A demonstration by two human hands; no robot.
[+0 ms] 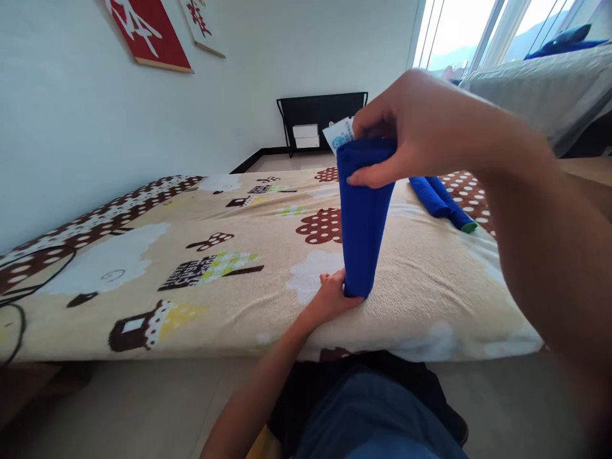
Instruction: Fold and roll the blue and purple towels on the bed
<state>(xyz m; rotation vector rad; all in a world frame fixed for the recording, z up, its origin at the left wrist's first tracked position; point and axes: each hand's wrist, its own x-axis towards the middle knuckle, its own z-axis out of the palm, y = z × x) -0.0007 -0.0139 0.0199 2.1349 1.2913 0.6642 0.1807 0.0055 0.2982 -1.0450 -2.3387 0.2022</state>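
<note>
A tall blue padded piece (pixel 364 223) stands nearly upright on the patterned blanket (pixel 268 255), wider at its top than at its bottom. My right hand (pixel 396 134) grips the upper end, thumb on the near face and fingers behind it. Beside those fingers a white printed tag (pixel 340 134) sticks out. Low down, my left hand (pixel 333 294) is closed around the bottom end, close to the bed's front edge; some of its fingers are hidden behind the piece.
More blue padded rolls (pixel 442 203), one with a green end, lie on the blanket at the right. Black cables (pixel 38 293) cross the left side. Behind the bed stands a black rack (pixel 325 111) with white boxes (pixel 306 135). A plastic-covered mattress (pixel 535 80) is by the window.
</note>
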